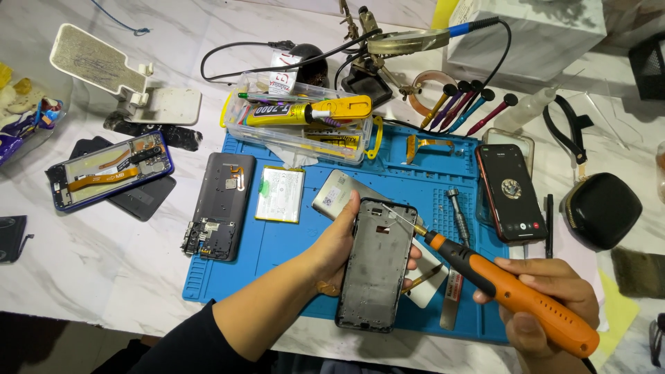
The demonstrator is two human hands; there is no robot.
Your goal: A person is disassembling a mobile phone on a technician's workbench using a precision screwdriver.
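i see the fingers of my left hand wrapped round one stripped phone frame, thumb on its left edge and fingertips showing on its right edge; the frame is held tilted just above the blue work mat. my right hand is closed round one orange and black powered tool, whose thin bit meets the upper right part of the frame.

count on the mat: one loose battery, one dark phone body with boards exposed, one grey back cover partly under the frame, one metal driver, one flat metal strip, one white card partly hidden by the frame.

one lit phone lies at the mat's right edge, close to the tool's path. off the mat, on the white table: one opened blue phone lying on a dark panel, one white stand, one clear plastic box carrying one yellow glue tube, five coloured-handled drivers in a holder, one soldering iron, one black pouch, one clear squeeze bottle.
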